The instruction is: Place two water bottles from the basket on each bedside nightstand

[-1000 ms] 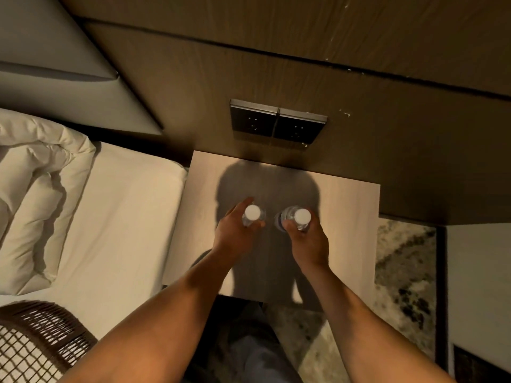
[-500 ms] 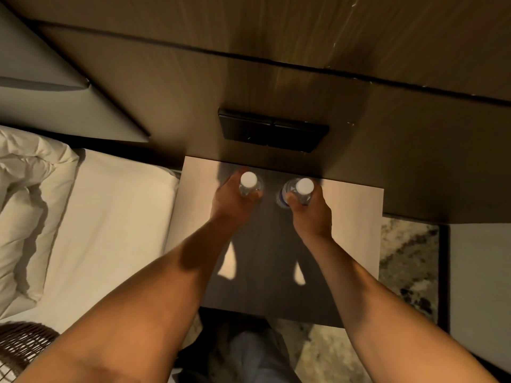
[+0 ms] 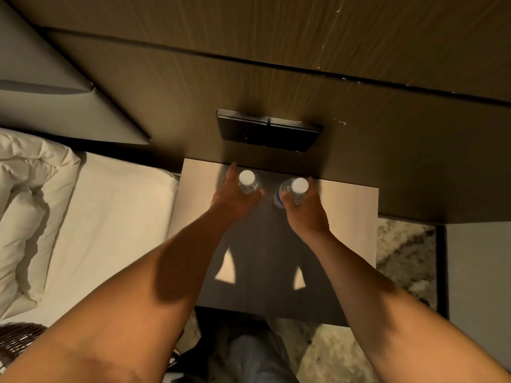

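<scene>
Two clear water bottles with white caps stand upright side by side at the back of the pale nightstand (image 3: 351,214), close to the wall panel. My left hand (image 3: 235,197) is wrapped around the left bottle (image 3: 247,178). My right hand (image 3: 305,210) grips the right bottle (image 3: 299,186), whose blue label shows on its left side. Both bottle bodies are mostly hidden by my fingers. A corner of the dark wicker basket (image 3: 16,341) shows at the bottom left, on the bed.
A dark double switch plate (image 3: 268,129) sits on the wooden wall panel just behind the bottles. The bed with white sheet (image 3: 110,230) and pillows (image 3: 25,205) lies to the left of the nightstand. Patterned carpet (image 3: 401,258) lies to the right and below.
Both hands have carried the bottles from the middle of the nightstand to its back edge near the wall. The view has shifted forward, so less of the basket shows.
</scene>
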